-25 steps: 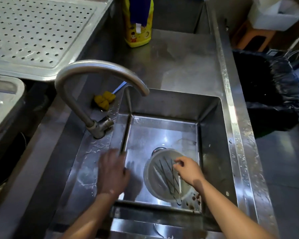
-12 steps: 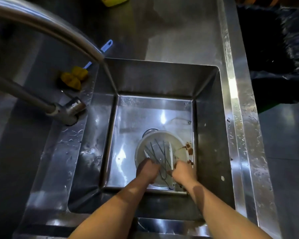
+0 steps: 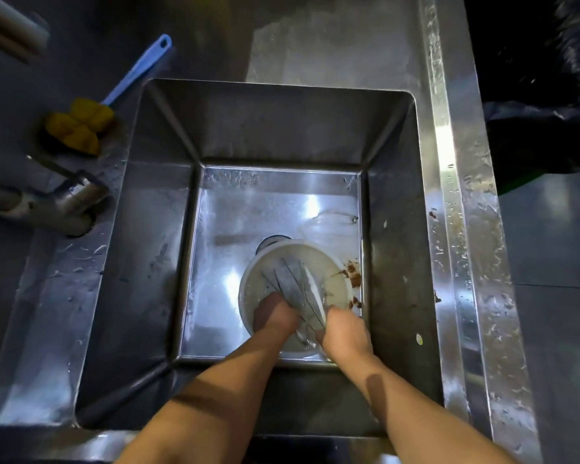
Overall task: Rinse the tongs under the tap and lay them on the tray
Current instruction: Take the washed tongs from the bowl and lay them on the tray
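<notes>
Several thin metal tongs (image 3: 295, 283) lie fanned out in a round white basin (image 3: 335, 283) of murky water on the floor of a deep steel sink (image 3: 275, 135). Both my hands are down in the basin at its near rim. My left hand (image 3: 273, 314) is closed around the near ends of the tongs on the left side. My right hand (image 3: 344, 329) grips the near ends on the right side, its fingers hidden. The tap's base (image 3: 64, 202) stands left of the sink; the spout is out of view. No tray is visible.
A yellow sponge brush with a blue handle (image 3: 81, 123) lies on the counter at the sink's back left. Brown food scraps (image 3: 354, 276) sit beside the basin. A drain (image 3: 272, 241) shows behind the basin. A black bin bag (image 3: 543, 95) hangs at the right.
My left hand left the sink's left rim and went down into the basin beside my right hand. My head moved forward and down, so the tray, bottle and tap spout left the view.
</notes>
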`<state>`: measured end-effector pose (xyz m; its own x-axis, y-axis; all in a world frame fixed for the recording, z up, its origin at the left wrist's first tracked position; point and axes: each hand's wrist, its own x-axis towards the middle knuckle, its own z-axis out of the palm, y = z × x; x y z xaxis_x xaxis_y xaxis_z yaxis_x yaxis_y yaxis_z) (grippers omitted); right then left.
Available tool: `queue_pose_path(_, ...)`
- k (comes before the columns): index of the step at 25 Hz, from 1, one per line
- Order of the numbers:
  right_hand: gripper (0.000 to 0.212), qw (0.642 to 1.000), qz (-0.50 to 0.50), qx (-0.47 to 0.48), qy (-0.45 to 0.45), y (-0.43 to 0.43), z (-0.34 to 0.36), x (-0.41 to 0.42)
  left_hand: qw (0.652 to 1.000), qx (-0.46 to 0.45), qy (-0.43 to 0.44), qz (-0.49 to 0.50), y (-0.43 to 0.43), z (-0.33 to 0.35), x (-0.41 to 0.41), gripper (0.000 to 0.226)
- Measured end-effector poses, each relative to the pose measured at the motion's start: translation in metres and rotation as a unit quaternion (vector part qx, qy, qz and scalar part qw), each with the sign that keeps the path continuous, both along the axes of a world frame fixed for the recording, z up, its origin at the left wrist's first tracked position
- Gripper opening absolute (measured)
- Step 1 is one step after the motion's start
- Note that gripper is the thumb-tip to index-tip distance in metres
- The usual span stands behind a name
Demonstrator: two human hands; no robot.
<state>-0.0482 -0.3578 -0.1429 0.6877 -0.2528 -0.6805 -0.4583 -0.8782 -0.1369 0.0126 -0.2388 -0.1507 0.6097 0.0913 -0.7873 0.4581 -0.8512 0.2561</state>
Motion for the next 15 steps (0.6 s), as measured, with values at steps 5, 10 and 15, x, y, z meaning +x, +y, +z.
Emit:
queue_pose_path(5, 0.026, 0.999, 0.024, -0.013, -0.036, -0.019, 0.041, 0.005, 0.993, -0.028, 0.003, 0.115, 0.011, 0.006, 0.010, 0.019)
queue_pose_path(10, 0.017, 0.994, 0.092, -0.044, -0.046, -0.035, 0.104, 0.008, 0.979, -0.054, 0.004, 0.195, 0.018, -0.003, 0.014, 0.019)
queue_pose_path(15, 0.015, 0.991, -0.039, -0.010, -0.128, -0.063, 0.140, 0.017, 0.962, -0.099, 0.032, 0.252, 0.024, -0.024, 0.004, 0.035)
